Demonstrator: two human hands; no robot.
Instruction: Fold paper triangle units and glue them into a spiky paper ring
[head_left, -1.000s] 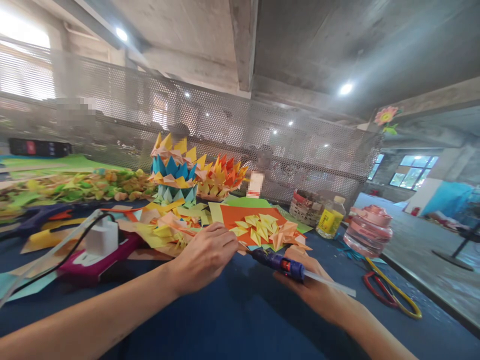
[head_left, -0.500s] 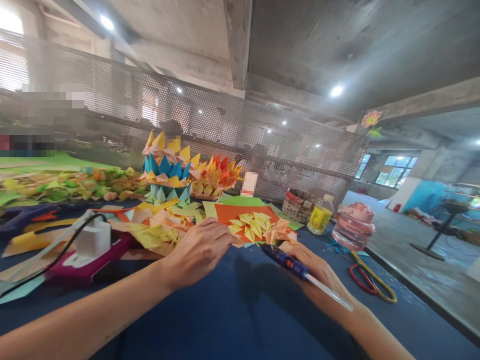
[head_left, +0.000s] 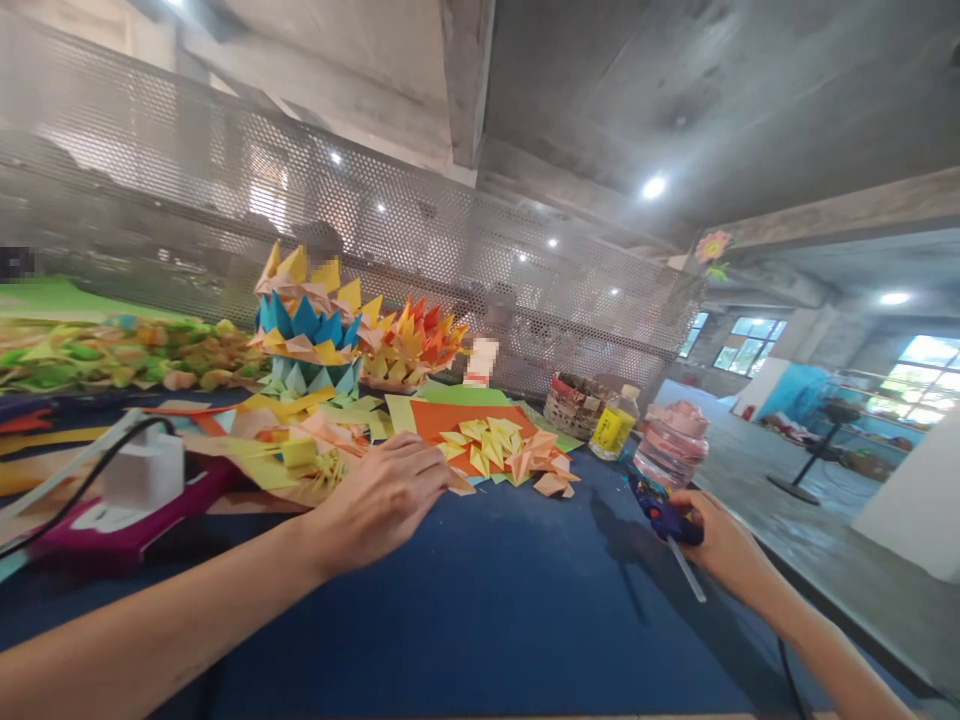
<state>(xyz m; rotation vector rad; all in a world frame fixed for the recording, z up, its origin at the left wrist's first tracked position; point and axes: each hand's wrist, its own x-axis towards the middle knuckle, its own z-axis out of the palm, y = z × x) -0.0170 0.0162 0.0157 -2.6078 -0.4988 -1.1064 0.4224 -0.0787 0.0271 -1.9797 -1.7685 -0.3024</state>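
Clearly, right hand (head_left: 716,535) holds glue gun (head_left: 664,518) near table edge (head_left: 825,598).

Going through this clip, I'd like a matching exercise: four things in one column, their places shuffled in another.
1. Hot glue gun
2. Peach paper piece
3. White plug adapter
4. Pink water bottle

A. On the magenta power strip
B. At the fingertips of the left hand
C. Right of the yellow-labelled bottle
D. In the right hand

Pairs: 1-D; 2-B; 3-A; 4-C

The blue tabletop (head_left: 450,620) carries coloured paper (head_left: 433,424), a magenta power strip (head_left: 112,538), a basket (head_left: 568,412) and a pink bottle (head_left: 670,445).
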